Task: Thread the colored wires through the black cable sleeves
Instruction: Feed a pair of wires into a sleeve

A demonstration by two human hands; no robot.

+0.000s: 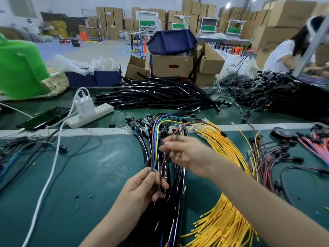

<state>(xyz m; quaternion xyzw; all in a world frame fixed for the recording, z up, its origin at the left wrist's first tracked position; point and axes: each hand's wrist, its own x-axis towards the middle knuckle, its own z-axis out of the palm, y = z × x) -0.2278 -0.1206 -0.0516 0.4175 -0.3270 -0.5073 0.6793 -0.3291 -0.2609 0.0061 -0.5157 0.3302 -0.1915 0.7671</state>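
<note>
just left of the yellow bundle [229,157], the left hand [142,188] is curled round a black sleeve [166,173] and pinches the colored wires [154,139] at its top end. the sleeve's length runs alongside the bundle, toward the person. the right hand [183,154], the nearer one to the bundle, pinches a thin red wire [162,164] whose free end hangs toward the sleeve mouth. by my reckoning, the right hand feeds it down that axis next.
</note>
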